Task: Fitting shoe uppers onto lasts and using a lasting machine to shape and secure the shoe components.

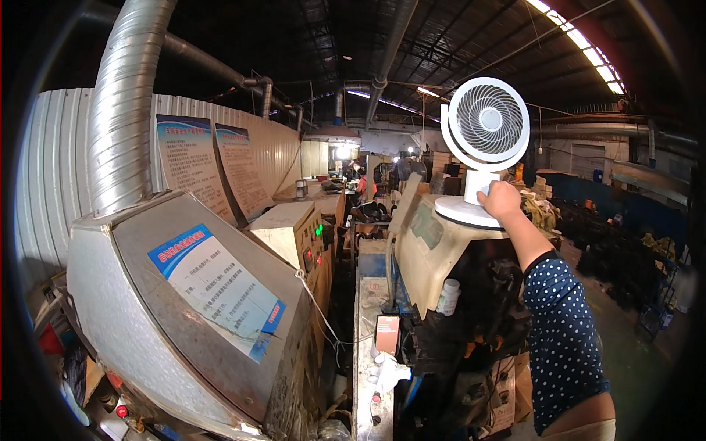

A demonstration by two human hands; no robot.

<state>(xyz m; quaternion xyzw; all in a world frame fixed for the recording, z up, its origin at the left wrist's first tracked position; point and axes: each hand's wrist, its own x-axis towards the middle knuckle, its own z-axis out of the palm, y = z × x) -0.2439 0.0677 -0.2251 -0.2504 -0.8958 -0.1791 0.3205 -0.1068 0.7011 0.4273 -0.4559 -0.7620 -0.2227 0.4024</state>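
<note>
A white round desk fan stands upright on a flat disc base, on top of a worn cream-coloured machine cover to the right. My right arm, in a dark sleeve with white dots, reaches up to it. My right hand is closed at the fan's short neck, just above the base, with the fingers curled against its front right side. A small bluish bit shows by the fingertips, too small to name. My left hand is out of the picture.
A grey metal hood with a silver duct fills the left. Behind it is a control box with green and red lights. A phone leans on a narrow ledge beside crumpled white material. A white bottle stands under the cover.
</note>
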